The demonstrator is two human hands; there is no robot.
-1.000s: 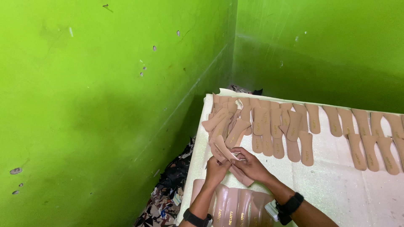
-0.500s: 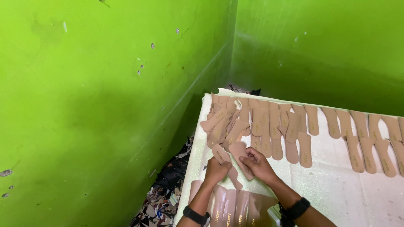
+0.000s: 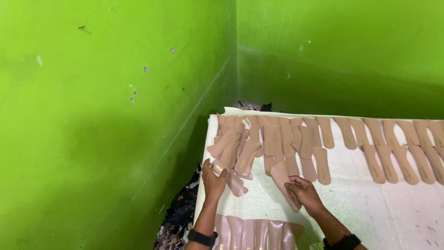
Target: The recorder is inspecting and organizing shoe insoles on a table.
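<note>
Two hands work at the near left end of the desk (image 3: 259,203), which is covered with a white cloth and pushed into a corner of bright green walls (image 3: 106,115). The left hand (image 3: 214,178) sits at the desk's left edge with its fingers curled around one tan insole (image 3: 230,177), whose free end lies on the cloth toward the middle of the desk. The right hand (image 3: 303,192), further in from that edge, rests on a second tan insole (image 3: 284,181), fingers bent and pressing its near end flat against the cloth; the insole's far end points toward the back wall.

Along the desk's far edge lies a long row of insoles (image 3: 384,143) of the same tan colour, roughly two dozen in all; toward the left end they overlap in a loose heap (image 3: 245,139), so an exact count cannot be told there. To the right they lie singly, side by side, running out of view.

At the desk's near edge, between the two forearms, stands a stack of about six glossy pinkish-tan pieces (image 3: 256,234), set side by side.

Each wrist carries one dark band. On the floor to the left of the desk lies a pile of scraps (image 3: 178,217).
</note>
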